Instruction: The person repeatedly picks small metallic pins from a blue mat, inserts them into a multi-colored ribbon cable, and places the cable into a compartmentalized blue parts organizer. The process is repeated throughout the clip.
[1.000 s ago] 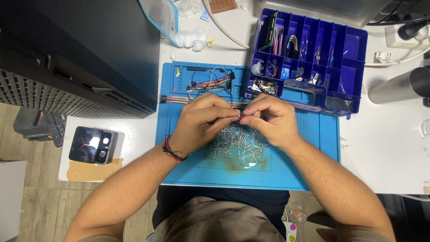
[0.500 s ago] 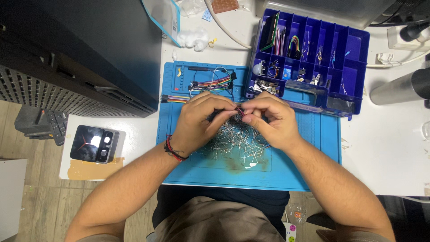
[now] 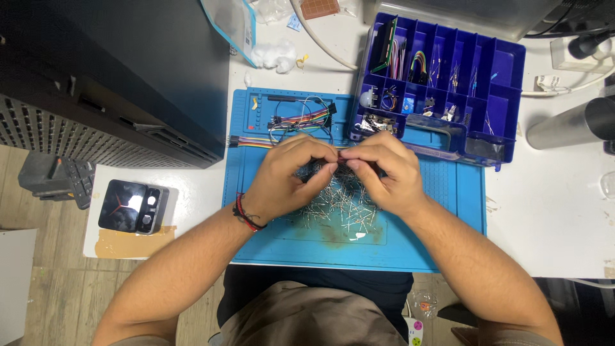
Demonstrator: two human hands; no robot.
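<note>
both hands (image 3: 339, 173) pinch mid-mat (image 3: 442, 243), organizer (image 3: 506, 96) close.

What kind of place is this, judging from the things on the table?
Probably an electronics hobby or repair bench. A blue work mat carries a heap of small metal-legged parts, coloured jumper wires lie behind, and a blue compartment box holds sorted small components.
</note>
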